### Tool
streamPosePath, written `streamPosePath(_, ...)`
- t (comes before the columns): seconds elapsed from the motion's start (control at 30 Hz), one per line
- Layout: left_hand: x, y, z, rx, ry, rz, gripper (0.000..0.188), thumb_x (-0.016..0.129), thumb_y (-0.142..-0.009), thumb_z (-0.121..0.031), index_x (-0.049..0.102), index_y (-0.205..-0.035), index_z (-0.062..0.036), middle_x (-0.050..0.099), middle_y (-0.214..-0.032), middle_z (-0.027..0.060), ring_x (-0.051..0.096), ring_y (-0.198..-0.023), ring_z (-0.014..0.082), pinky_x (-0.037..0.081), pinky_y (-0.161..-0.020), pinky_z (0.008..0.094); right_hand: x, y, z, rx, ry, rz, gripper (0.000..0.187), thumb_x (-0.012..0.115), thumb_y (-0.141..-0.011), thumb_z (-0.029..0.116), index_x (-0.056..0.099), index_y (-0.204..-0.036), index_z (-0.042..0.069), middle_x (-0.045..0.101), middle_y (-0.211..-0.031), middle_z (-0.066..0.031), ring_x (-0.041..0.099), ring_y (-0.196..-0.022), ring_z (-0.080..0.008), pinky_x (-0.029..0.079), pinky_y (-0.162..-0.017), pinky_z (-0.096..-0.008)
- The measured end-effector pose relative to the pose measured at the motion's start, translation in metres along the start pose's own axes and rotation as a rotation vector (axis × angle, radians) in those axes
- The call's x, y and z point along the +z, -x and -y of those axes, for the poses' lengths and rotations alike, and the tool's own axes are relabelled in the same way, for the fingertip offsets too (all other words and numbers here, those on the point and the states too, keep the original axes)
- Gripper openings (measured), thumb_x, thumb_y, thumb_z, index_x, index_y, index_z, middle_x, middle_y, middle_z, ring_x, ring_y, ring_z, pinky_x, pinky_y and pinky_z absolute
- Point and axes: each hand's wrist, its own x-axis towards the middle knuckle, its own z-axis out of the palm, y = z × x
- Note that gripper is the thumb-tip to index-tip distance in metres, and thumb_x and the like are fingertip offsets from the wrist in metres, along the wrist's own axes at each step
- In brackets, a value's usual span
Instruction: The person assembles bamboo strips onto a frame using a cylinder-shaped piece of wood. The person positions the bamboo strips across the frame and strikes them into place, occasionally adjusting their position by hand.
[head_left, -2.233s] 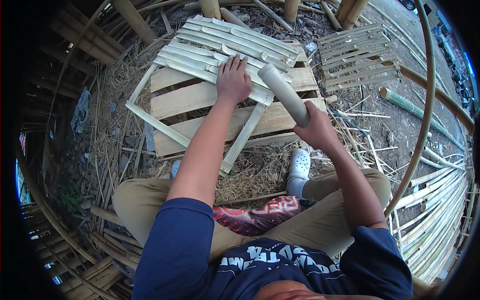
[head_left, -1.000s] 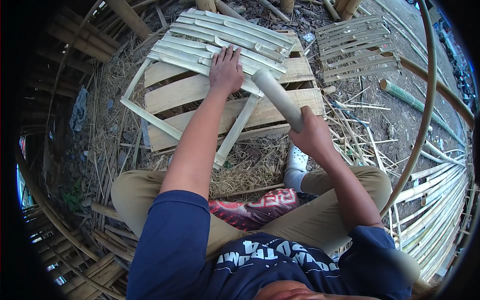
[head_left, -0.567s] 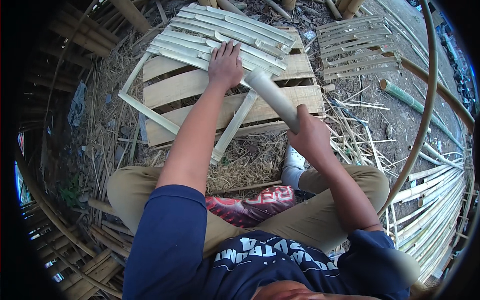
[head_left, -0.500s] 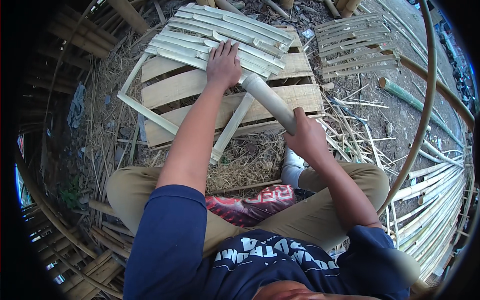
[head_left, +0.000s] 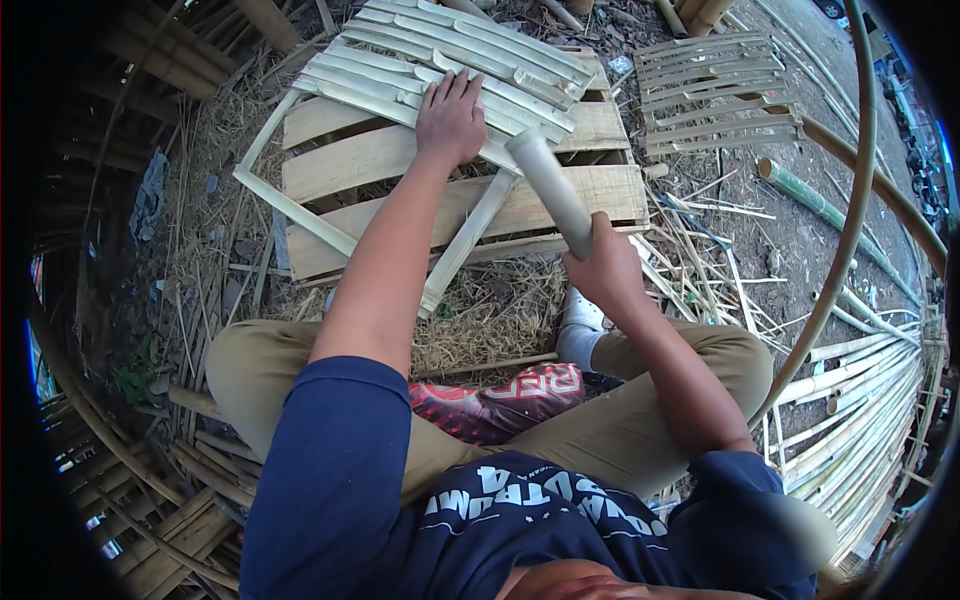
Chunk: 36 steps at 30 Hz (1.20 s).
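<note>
My left hand (head_left: 452,118) lies flat with fingers stretched on a panel of pale split-bamboo slats (head_left: 548,92). Two thin legs of its frame (head_left: 468,240) stick out toward me. My right hand (head_left: 608,268) is wrapped round the near end of a short, thick bamboo tube (head_left: 552,190), slightly blurred. The tube's far end is close to the panel's near right corner; whether it touches cannot be told from here. Beneath the panel is a low platform of wide wooden boards (head_left: 340,175) with gaps between them.
A second slatted bamboo panel (head_left: 715,90) lies on the ground at the far right. Beside it rest a green bamboo pole (head_left: 835,215) and scattered thin strips (head_left: 715,208). Many poles (head_left: 860,410) are stacked at right. A curved pole (head_left: 850,230) arches through the right side.
The bamboo tube's far end has swung to the right and slightly nearer me, away from the panel's corner. My left hand stays on the slats in nearly the same spot.
</note>
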Motion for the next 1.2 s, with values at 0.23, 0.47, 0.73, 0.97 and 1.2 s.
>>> streamPosePath(0.23,0.001,0.002,0.005,0.018,0.013,-0.046,0.055,0.040,-0.102,-0.028,0.042,-0.156,-0.0155,0.039,-0.163,0.0099,0.032,-0.152,0.0290,0.021,-0.126,0.0472,-0.004,0.006,-0.002,-0.017,0.010,0.008,0.043,0.076,-0.080,0.019,0.053,-0.111,-0.001,0.069,-0.083,-0.0278,0.068,-0.077,-0.0486,0.053,-0.069,-0.0550)
streamPosePath(0.47,0.000,0.001,0.002,-0.009,-0.025,0.003,0.056,0.040,-0.103,-0.030,0.039,-0.158,-0.0168,0.035,-0.166,0.0070,0.028,-0.154,0.0261,0.017,-0.127,0.0439,0.003,0.006,-0.001,0.002,-0.007,0.016,0.045,0.077,-0.082,0.020,0.053,-0.113,-0.002,0.069,-0.080,-0.0278,0.068,-0.078,-0.0487,0.053,-0.069,-0.0547)
streamPosePath(0.73,0.006,-0.004,-0.003,0.031,-0.004,-0.077,0.055,0.040,-0.103,-0.029,0.042,-0.156,-0.0179,0.036,-0.165,0.0075,0.031,-0.153,0.0259,0.018,-0.127,0.0438,0.002,0.005,-0.011,-0.051,0.087,0.072,0.036,0.074,-0.078,0.011,0.051,-0.103,-0.002,0.069,-0.080,-0.0247,0.070,-0.076,-0.0454,0.055,-0.067,-0.0533)
streamPosePath(0.97,0.005,-0.001,0.006,0.016,-0.010,-0.076,0.054,0.039,-0.103,-0.028,0.042,-0.156,-0.0165,0.038,-0.163,0.0089,0.033,-0.152,0.0280,0.020,-0.126,0.0456,0.002,0.006,0.008,0.028,0.015,-0.061,0.035,0.075,-0.078,0.014,0.051,-0.098,-0.002,0.069,-0.079,-0.0256,0.069,-0.075,-0.0464,0.055,-0.068,-0.0545)
streamPosePath(1.2,0.004,0.001,0.005,0.005,-0.026,-0.037,0.055,0.039,-0.103,-0.028,0.040,-0.157,-0.0159,0.037,-0.164,0.0081,0.032,-0.152,0.0268,0.019,-0.127,0.0450,0.009,0.002,-0.004,-0.012,0.032,-0.037,0.036,0.075,-0.081,0.018,0.052,-0.099,-0.002,0.069,-0.079,-0.0264,0.069,-0.074,-0.0463,0.055,-0.068,-0.0533)
